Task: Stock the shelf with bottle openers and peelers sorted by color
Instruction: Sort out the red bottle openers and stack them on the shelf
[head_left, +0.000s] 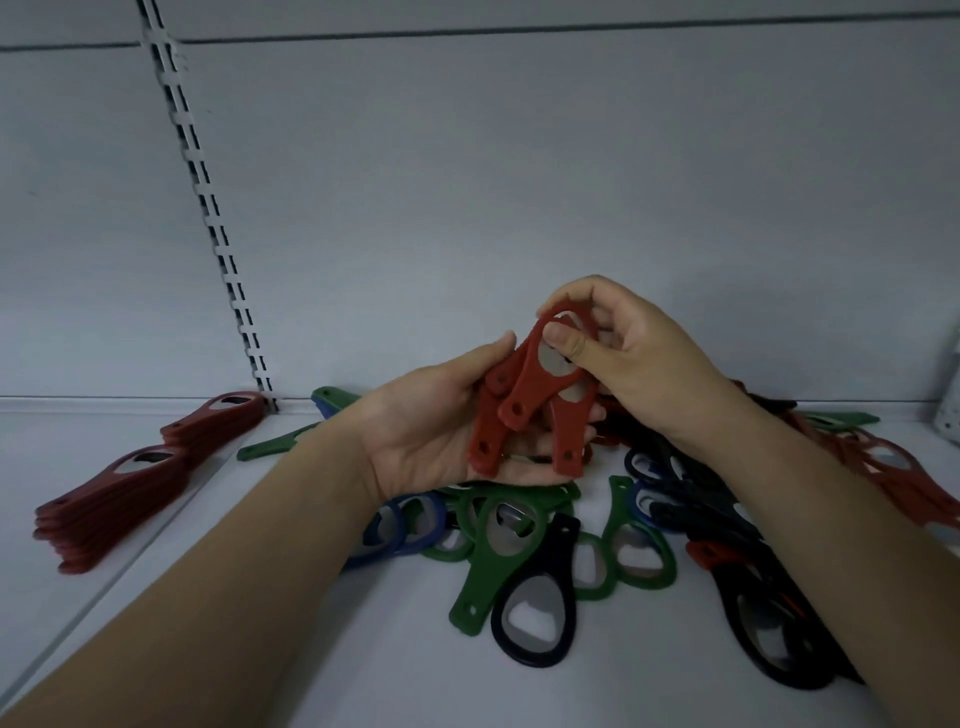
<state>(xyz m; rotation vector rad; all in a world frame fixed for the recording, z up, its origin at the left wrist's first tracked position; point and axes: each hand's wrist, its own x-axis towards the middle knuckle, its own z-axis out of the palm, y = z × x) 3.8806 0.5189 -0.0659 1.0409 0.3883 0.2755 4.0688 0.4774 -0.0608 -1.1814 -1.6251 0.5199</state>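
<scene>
Several red plastic bottle openers (524, 410) are cradled in the half-open left hand (431, 431) and pinched at the ring by the right hand (623, 358), above a mixed-colour opener pile (545, 545).

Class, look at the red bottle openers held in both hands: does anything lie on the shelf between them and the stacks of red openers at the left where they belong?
Nothing visible blocks the way. The red openers sit in the left hand, pinched by the right hand. Bare shelf lies between them and the red stacks; the green opener lies farther back.
</scene>
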